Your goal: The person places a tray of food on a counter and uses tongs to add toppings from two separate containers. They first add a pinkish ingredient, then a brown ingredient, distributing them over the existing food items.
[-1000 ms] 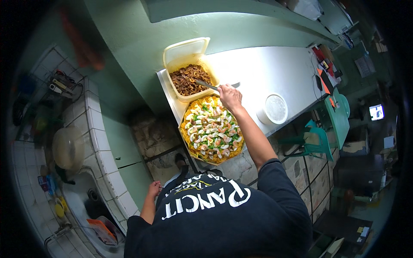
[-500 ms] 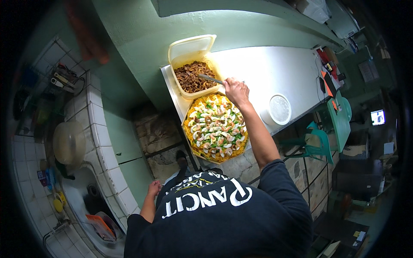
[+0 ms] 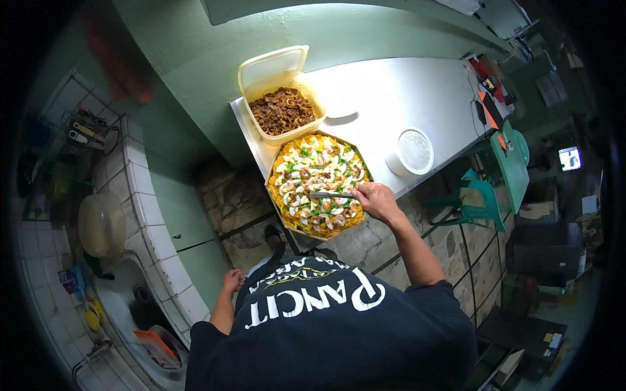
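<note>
Over the octagonal noodle tray (image 3: pixel 306 163), metal tongs (image 3: pixel 330 195) reach leftward from the right hand (image 3: pixel 375 200), whose fingers are wrapped tight around the handle. What the tong tips grip is too small to tell. Beyond the fingers, a plastic tub (image 3: pixel 270 83) holds brown fried topping. The left hand (image 3: pixel 231 281) hangs loosely curled at the person's side, holding nothing.

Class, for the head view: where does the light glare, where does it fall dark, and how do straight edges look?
Head view: glare whitens the steel counter; the rim falls black; the tiled ledge bows from fisheye; the noodle tray under the right hand is sharp.
</note>
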Action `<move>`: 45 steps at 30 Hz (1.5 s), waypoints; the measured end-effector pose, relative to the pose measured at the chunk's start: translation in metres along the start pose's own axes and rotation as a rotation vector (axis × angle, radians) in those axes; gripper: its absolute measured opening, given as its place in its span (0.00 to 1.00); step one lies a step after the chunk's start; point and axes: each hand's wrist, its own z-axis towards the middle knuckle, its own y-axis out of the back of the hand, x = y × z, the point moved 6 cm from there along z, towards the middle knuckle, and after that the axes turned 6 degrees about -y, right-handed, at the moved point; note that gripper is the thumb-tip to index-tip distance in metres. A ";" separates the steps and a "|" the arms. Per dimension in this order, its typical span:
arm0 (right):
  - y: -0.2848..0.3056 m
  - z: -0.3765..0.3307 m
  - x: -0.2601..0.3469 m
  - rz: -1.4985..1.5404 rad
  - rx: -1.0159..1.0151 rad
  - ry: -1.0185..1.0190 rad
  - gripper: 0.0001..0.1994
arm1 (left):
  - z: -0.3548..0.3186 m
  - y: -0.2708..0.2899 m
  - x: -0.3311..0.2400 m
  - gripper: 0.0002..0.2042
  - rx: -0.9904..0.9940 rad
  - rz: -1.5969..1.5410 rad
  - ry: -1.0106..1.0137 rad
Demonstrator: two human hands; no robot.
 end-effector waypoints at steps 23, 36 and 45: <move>-0.001 0.247 0.079 -0.230 -0.304 -0.038 0.16 | -0.032 0.012 0.022 0.14 -0.076 -0.066 0.102; 0.070 0.093 0.061 -0.065 -0.559 0.318 0.06 | 0.002 0.011 0.019 0.15 -0.046 -0.142 0.069; 0.030 -0.085 0.001 -0.361 -0.508 0.485 0.11 | 0.019 -0.002 -0.008 0.14 0.025 -0.058 0.018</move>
